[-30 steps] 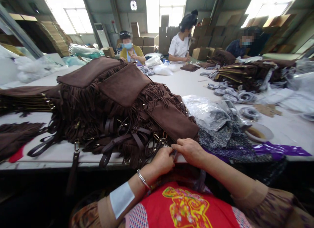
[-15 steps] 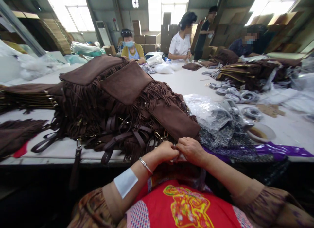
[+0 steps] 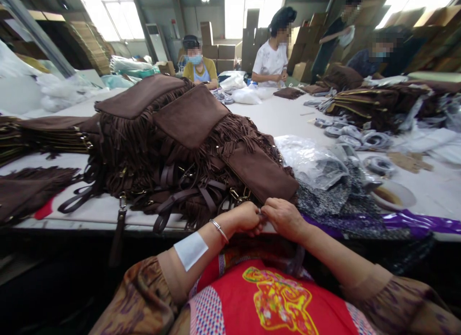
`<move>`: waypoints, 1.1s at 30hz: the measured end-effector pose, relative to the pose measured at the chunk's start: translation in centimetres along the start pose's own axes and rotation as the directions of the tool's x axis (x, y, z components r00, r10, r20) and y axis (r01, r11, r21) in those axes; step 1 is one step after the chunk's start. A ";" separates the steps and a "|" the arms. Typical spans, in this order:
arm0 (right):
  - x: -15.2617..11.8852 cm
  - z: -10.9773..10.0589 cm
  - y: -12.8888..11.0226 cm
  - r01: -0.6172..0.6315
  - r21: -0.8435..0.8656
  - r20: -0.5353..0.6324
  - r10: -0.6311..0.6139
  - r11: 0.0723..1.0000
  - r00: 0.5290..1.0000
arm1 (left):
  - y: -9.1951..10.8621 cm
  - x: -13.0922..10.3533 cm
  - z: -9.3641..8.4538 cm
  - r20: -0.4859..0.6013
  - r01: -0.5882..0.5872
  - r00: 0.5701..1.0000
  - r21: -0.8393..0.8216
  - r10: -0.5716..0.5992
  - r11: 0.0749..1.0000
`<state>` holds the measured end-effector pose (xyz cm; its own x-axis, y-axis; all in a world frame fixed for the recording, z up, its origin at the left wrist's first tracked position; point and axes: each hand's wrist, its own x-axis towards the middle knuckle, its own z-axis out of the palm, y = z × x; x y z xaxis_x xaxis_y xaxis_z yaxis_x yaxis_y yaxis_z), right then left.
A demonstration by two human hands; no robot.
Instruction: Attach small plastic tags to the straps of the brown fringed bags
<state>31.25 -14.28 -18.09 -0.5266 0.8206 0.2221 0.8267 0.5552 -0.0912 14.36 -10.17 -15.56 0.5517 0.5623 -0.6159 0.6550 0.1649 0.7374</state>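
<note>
My left hand (image 3: 248, 218) and my right hand (image 3: 283, 217) meet at the table's front edge, fingers closed in a pinch. Something small sits between the fingertips; it is too hidden to name. Just beyond them lies a dark brown fringed pouch (image 3: 261, 172), the nearest of a big heap of brown fringed bags (image 3: 190, 116). Metal clasps (image 3: 239, 195) show at the heap's front, close to my left hand. Brown wrist straps (image 3: 207, 196) trail from the heap, and one strap (image 3: 120, 229) hangs over the edge.
Clear plastic (image 3: 313, 162) and speckled grey fabric (image 3: 331, 196) lie right of the heap, beside purple plastic (image 3: 421, 222) and a bowl (image 3: 394, 198). Coiled grey cords (image 3: 376, 139) and more brown bags (image 3: 367, 107) are farther right. Several people work across the table.
The whole view has shifted slightly, so the scene sits a little farther right. My hands stay together, their fingers moved slightly. The standing person at the back has moved right.
</note>
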 end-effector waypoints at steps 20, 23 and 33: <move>0.0 -2.8 0.8 0.079 0.023 0.099 -0.081 0.997 0.992 | -3.3 -0.8 3.2 -0.320 -0.266 0.797 0.576 0.512 0.773; 0.1 -2.3 0.6 0.099 0.024 0.066 -0.101 0.995 0.993 | -3.5 -0.7 3.3 -0.338 -0.244 0.800 0.572 0.496 0.783; -0.9 -2.1 -0.8 0.031 -0.088 0.029 -0.029 0.996 0.999 | -3.0 -0.8 3.2 -0.346 -0.223 0.809 0.567 0.475 0.793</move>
<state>31.53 -15.76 -16.20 -0.5556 0.8079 0.1962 0.8242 0.5664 0.0017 13.60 -13.74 -18.23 0.5787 0.8139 -0.0516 0.6890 -0.4541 0.5649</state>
